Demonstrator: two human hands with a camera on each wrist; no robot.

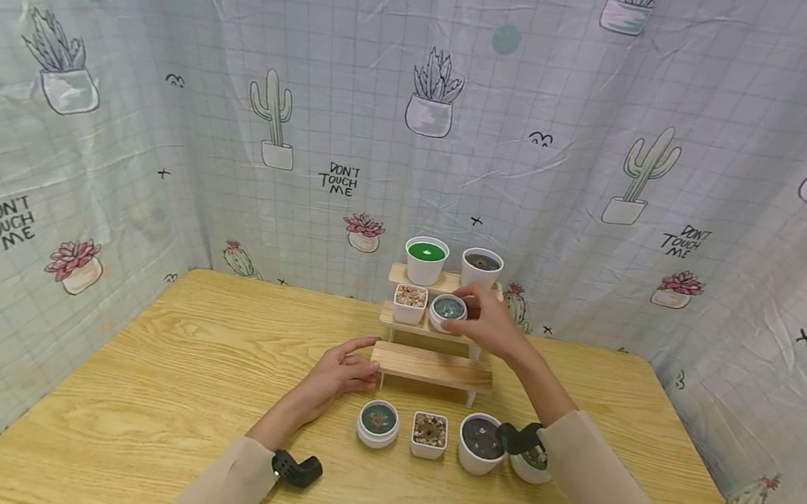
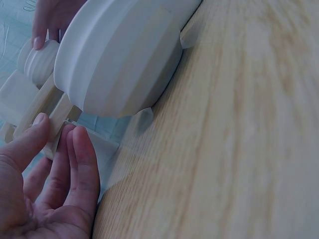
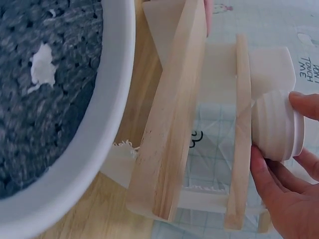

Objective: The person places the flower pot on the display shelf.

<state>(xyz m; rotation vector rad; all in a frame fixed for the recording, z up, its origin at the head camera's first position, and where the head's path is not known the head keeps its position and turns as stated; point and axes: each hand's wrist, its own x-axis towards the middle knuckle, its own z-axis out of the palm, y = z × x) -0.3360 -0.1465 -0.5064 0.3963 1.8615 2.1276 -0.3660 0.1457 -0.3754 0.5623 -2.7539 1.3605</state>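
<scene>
My right hand (image 1: 494,325) grips a small round white pot (image 1: 448,310) with a grey-green fill, at the right of the middle step of a three-tier wooden stand (image 1: 432,366). In the right wrist view, the thumb and fingers surround the ribbed pot (image 3: 275,127), whose base meets the board. My left hand (image 1: 337,373) holds the left end of the lowest step; the left wrist view shows its thumb and fingers on either side of the board (image 2: 59,117). Beside the round pot stands a square pot (image 1: 409,306) of pale pebbles.
On the top step stand a green-filled pot (image 1: 425,261) and a dark-filled pot (image 1: 481,268). Before the stand, a round pot (image 1: 378,425), a square pebble pot (image 1: 430,436), a large dark-filled pot (image 1: 481,445) and another pot (image 1: 533,463), partly hidden by the right wrist camera, line the table.
</scene>
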